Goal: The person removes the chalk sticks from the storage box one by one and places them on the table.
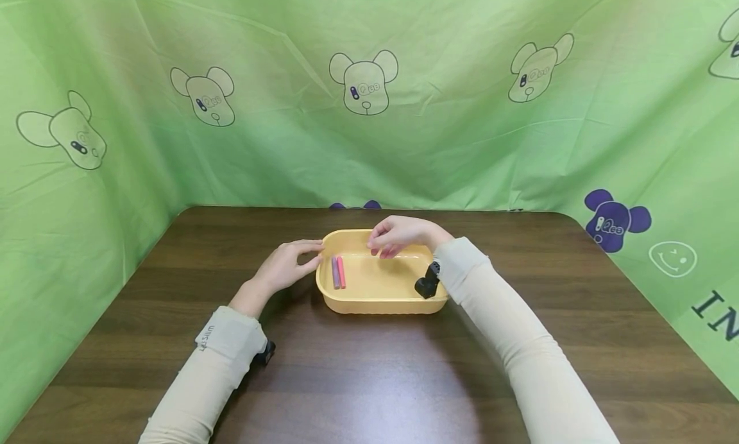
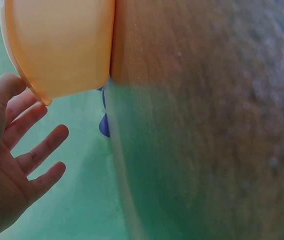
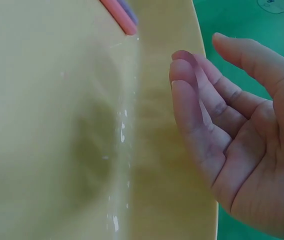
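Note:
A yellow oval basin (image 1: 378,306) stands on the brown table. Inside it, at the left end, a purple stick (image 1: 335,273) and a pink stick (image 1: 341,273) lie side by side; their ends also show in the right wrist view. With its fingertips at the basin's left rim, my left hand (image 1: 287,264) has its fingers spread and only slightly bent. My right hand (image 1: 399,233) hovers over the far side of the basin, fingers loosely bent. The right wrist view shows nothing between the thumb and fingers of that hand (image 3: 237,120).
Around the dark wood table (image 1: 231,239) hangs a green cloth (image 1: 450,142) printed with bear heads. Each wrist carries a small black camera; the right one (image 1: 428,282) sits above the basin's right end.

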`<act>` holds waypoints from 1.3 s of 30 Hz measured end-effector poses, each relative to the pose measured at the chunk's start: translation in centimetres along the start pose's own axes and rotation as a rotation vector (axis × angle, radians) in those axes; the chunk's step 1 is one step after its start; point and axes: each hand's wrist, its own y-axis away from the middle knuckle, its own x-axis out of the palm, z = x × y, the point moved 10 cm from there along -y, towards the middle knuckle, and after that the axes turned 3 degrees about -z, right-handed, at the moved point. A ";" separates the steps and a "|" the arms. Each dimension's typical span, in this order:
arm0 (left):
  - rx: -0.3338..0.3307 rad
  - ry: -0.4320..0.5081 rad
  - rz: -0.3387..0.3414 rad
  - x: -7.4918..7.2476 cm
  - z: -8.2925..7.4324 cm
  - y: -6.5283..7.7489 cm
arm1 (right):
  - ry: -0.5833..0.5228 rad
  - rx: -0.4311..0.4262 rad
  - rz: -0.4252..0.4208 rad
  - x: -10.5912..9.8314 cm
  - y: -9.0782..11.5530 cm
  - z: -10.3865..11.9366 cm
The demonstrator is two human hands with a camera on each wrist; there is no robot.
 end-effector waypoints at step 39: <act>-0.038 -0.019 0.017 0.2 0.2 0.1 | 0.001 0.111 0.130 5.7 -5.3 -0.2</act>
